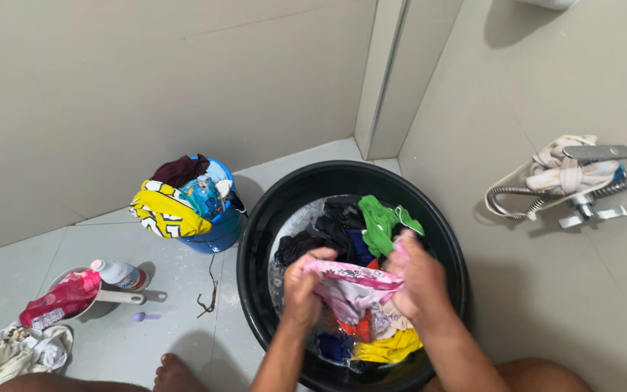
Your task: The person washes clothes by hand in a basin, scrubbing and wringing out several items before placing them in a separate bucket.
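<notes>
Now: pink cloth gripped over black basin

Both hands over the black basin (255, 239), closed on one pink patterned cloth (353, 279). Left hand (302, 287) with fingers clamped on the cloth's left end, right hand (419, 279) with fingers clamped on the right end. Cloth stretched between them, just above wet clothes: green garment (379, 221), dark pieces, yellow piece (390, 348). Left of the basin, on the floor, blue bucket (215, 236) heaped with clothes; further left, white bottle (117, 274) and pink pouch (63, 299).

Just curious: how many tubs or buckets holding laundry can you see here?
2: a black basin under both hands, and a blue bucket on the floor to its left. None seems hidden.
</notes>
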